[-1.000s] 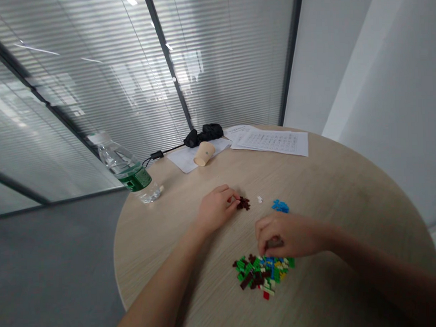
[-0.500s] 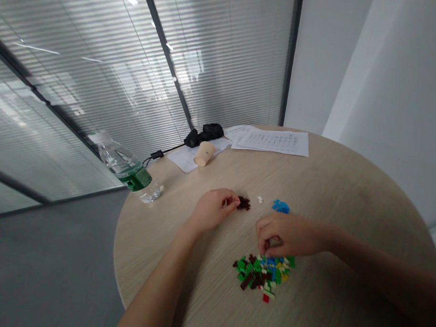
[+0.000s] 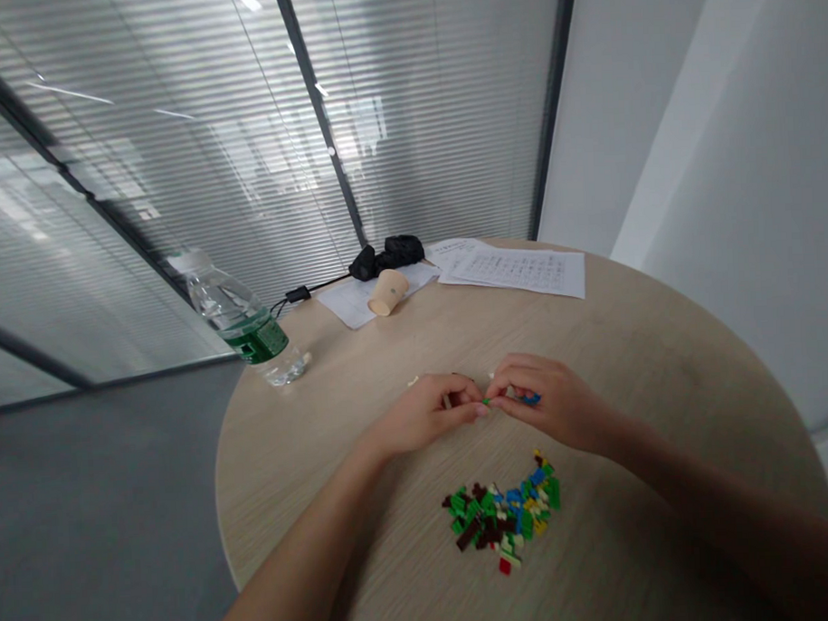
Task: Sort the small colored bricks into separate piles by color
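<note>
My left hand (image 3: 427, 410) and my right hand (image 3: 549, 396) meet fingertip to fingertip above the table, both pinched. Between them shows a tiny green toy brick (image 3: 486, 401), gripped from either side. Under my right hand, blue bricks (image 3: 531, 399) peek out, mostly covered. The brown bricks behind my left fingers are almost wholly hidden. A bit of white (image 3: 413, 381) shows just beyond my left hand. Nearer to me lies a mixed pile of small bricks (image 3: 506, 516) in green, brown, blue, yellow, cream and red.
The round wooden table (image 3: 660, 365) carries a water bottle (image 3: 252, 330) at its left edge. Toward the back are a tipped paper cup (image 3: 388, 292), a black bundle (image 3: 391, 255) with a cord, and printed sheets (image 3: 521, 269). Blinds and a white wall stand behind.
My right hand has moved from the mixed pile up and away to meet my left fingertips, with a green brick now between them. My left hand has shifted slightly right, over the brown bricks.
</note>
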{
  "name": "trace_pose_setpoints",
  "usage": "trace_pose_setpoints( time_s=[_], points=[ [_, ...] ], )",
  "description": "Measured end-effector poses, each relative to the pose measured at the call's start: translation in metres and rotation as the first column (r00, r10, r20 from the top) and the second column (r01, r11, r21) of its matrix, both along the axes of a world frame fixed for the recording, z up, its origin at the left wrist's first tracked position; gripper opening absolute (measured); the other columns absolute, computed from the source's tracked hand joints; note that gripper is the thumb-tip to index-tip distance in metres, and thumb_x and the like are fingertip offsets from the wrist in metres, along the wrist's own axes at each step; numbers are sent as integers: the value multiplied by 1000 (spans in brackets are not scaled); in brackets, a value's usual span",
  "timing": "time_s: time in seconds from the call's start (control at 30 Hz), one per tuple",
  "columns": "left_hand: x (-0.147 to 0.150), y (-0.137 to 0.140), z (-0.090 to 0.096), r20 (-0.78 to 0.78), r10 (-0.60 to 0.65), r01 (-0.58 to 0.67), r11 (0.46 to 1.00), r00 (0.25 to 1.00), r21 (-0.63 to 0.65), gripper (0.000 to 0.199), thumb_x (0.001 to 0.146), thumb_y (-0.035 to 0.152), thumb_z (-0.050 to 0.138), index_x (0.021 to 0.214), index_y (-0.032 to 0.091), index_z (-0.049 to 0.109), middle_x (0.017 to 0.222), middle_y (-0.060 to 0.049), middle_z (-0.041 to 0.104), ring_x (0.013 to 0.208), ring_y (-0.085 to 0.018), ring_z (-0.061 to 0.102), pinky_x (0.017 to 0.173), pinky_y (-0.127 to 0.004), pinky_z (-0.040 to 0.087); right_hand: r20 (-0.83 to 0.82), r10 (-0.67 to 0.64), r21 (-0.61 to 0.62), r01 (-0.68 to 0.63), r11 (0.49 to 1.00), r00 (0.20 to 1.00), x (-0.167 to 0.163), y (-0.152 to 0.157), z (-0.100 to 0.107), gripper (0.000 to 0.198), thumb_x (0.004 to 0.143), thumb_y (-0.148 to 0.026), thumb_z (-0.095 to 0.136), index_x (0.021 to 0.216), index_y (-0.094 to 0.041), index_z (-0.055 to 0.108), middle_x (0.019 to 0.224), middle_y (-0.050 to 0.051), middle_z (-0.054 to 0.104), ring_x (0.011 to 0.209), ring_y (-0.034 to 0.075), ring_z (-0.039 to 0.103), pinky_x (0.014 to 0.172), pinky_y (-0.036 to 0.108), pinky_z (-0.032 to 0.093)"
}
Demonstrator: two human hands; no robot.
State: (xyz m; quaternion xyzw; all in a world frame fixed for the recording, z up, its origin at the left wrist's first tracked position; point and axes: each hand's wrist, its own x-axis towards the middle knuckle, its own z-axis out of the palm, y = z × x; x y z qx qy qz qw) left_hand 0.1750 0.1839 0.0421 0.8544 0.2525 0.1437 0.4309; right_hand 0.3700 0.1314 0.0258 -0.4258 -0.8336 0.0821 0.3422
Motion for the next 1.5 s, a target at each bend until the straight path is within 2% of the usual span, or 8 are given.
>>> trace_pose_setpoints(
  time_s=[0.17,0.37,0.53,0.83,1.03,1.2,1.3,1.5],
  points=[
    [-1,0,2,-25,-3,4,999,1000,46,19,84,31,51,80,15,60,63,4,48,58,-8,41,54,-19,33,-14,22,45,-21,999,1000,-3,-2,0,11,85,-24,53,79,-18,60,79,3,62,76,13,56,67,23,43],
    [-35,14,26,-399,240,-29,884,885,468,15,78,25,55,80,20,69,71,0,64,61,-11,53,59,-22,33,-12,21,71,-21,997,1000,2,-1,2,13,86,-22,50,83,-18,62,84,4,64,79,13,57,73,25,44],
    [-54,26,30,-569,237,68,885,788,461,19,78,25,54,83,27,72,76,1,69,65,-13,57,59,-22,33,25,59,65,-61,996,998,-1,-1,-3,12,84,-19,51,82,-17,63,81,3,63,78,13,57,71,24,44],
    [-52,27,25,-584,201,83,903,787,422,20,75,21,56,83,27,73,77,1,69,65,-12,57,60,-21,34,98,180,-58,-175,983,979,-3,-2,-5,15,85,-19,51,82,-16,65,82,4,65,77,14,57,73,27,43],
    [-57,29,22,-563,195,51,919,803,390,18,74,26,57,83,27,73,73,2,68,64,-12,56,60,-20,35,105,336,-279,-297,913,936,0,-4,0,12,80,-15,54,79,-15,66,76,4,64,72,13,56,69,25,43],
    [-52,25,29,-558,254,46,883,790,467,23,79,32,53,89,26,72,77,-1,68,66,-13,56,63,-23,36,137,338,-446,-247,860,931,18,-6,13,8,71,-13,59,73,-14,67,64,1,60,58,10,51,58,22,40],
    [-46,23,29,-541,279,49,856,794,514,23,80,29,51,88,25,72,79,-1,67,67,-14,57,61,-23,36,119,354,-599,-217,771,928,27,-7,16,11,65,-14,62,75,-14,68,61,-1,59,54,9,50,53,20,39],
    [-33,19,18,-493,180,115,853,851,509,22,80,24,50,88,24,70,89,0,69,77,-15,60,66,-23,40,167,369,-710,-148,688,914,26,-6,7,20,60,-12,63,79,-15,69,64,-1,60,56,10,52,54,20,40]
  ],
)
